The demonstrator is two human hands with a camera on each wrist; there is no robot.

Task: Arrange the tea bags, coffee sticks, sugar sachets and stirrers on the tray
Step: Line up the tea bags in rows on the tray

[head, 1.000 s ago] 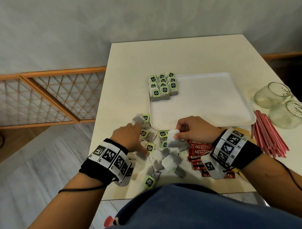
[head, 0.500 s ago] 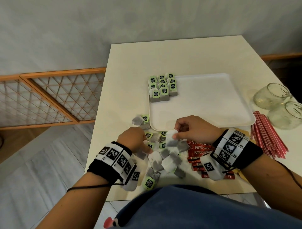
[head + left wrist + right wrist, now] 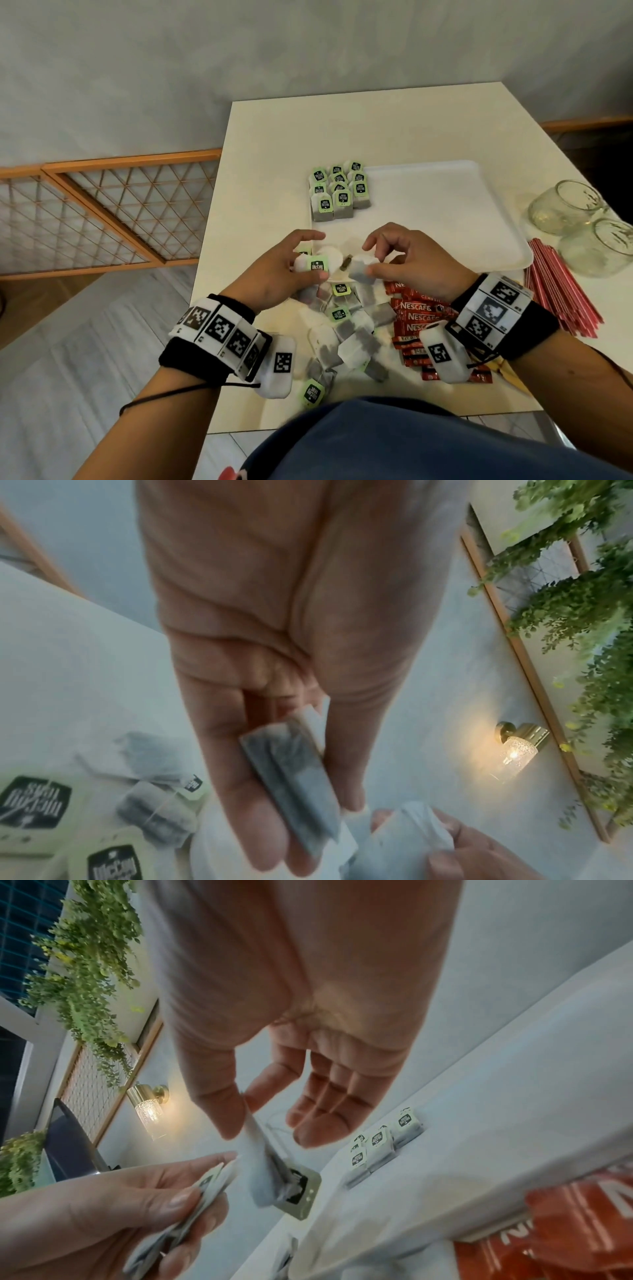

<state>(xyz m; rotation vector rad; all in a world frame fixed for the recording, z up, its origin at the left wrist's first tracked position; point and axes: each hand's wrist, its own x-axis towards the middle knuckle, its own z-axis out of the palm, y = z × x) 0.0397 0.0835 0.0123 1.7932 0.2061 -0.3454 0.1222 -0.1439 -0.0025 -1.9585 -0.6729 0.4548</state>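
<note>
My left hand [image 3: 291,263] grips a small stack of tea bags [image 3: 313,265] with a green tag on top, seen edge-on in the left wrist view [image 3: 294,772]. My right hand [image 3: 400,260] pinches one grey-and-white tea bag [image 3: 361,270] between thumb and forefinger [image 3: 260,1167]. Both hands hover over the near left corner of the white tray [image 3: 445,219]. Several tea bags [image 3: 339,192] stand in rows at the tray's far left corner. A loose pile of tea bags [image 3: 346,335] lies on the table below my hands. Red coffee sticks [image 3: 414,318] lie beside the pile.
Red stirrers [image 3: 561,291] lie in a bundle right of the tray. Two glass jars [image 3: 582,226] lie on their sides at the table's right edge. A wooden lattice rail [image 3: 102,212] runs left of the table. Brown sachets [image 3: 507,373] peek out under my right wrist.
My left hand picked up tea bags from the pile and rose toward the right hand. Both hands moved up over the tray's near edge.
</note>
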